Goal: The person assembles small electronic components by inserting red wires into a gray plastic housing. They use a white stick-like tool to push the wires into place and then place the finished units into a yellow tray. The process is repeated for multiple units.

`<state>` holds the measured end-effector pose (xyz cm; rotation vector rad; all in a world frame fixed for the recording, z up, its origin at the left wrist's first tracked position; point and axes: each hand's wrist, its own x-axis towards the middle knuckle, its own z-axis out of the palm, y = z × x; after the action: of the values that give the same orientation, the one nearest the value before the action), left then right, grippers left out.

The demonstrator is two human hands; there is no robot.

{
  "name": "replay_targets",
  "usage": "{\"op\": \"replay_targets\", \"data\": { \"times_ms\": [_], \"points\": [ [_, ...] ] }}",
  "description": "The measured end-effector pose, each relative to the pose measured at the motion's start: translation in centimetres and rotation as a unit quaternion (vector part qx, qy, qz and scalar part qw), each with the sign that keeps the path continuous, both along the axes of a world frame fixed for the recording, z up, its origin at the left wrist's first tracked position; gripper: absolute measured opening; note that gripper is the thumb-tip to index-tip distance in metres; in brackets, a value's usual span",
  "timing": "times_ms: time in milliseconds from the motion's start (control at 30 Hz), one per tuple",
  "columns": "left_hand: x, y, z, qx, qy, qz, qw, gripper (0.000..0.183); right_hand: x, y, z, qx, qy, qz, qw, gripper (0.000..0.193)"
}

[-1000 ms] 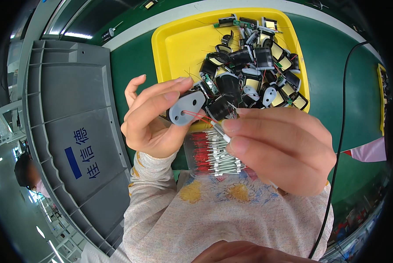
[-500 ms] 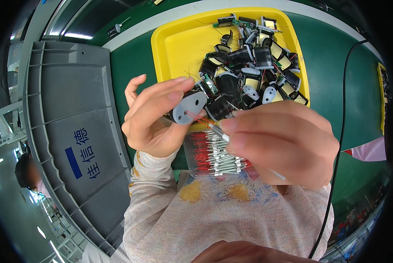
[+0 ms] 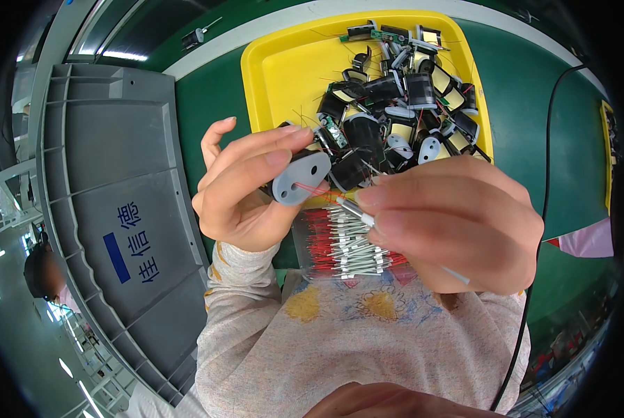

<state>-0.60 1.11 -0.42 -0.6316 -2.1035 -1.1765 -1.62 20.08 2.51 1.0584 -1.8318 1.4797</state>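
Note:
In my left hand (image 3: 239, 181) is a black cylinder-like part with a grey oval end cap (image 3: 301, 180), gripped between thumb and fingers. The cap has small round holes and is turned toward me. Thin red wires (image 3: 313, 189) come out of one hole and stretch toward my right hand (image 3: 462, 219). Thumb and forefinger of that hand pinch a slim silver-and-white piece (image 3: 356, 211) close to the wire ends. Whether it touches the wires, I cannot tell. A thin whitish end (image 3: 455, 274) shows below my right hand.
Behind my hands a yellow tray (image 3: 256, 90) holds many similar black parts. Beneath them, a clear box (image 3: 300, 244) has rows of red and white leads. A grey crate (image 3: 117, 153) stands at the left; a black cable (image 3: 547, 153) hangs at the right.
My right hand and the slim piece have shifted slightly right and down. The grey cap has tilted a little. Both grips stay the same.

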Motion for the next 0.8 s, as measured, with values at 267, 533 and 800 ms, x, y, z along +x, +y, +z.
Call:
{"op": "replay_targets", "data": {
  "times_ms": [267, 533, 800],
  "points": [
    [-0.03, -0.14, -0.08, -0.002, 0.008, -0.001, 1.000, 0.038, 0.03, -0.08, -0.32, -0.006, 0.038, 0.005, 0.999, 0.032],
    [0.14, -0.80, 0.42, -0.099, -0.004, -0.011, 0.995, 0.044, -0.21, 0.00, -0.20, 0.020, 0.065, -0.001, 0.998, 0.027],
    [0.21, -0.83, 0.49, -0.100, -0.007, -0.011, 0.995, 0.043, 0.01, -0.28, -0.27, -0.005, 0.048, -0.006, 0.999, 0.026]
  ]
}}
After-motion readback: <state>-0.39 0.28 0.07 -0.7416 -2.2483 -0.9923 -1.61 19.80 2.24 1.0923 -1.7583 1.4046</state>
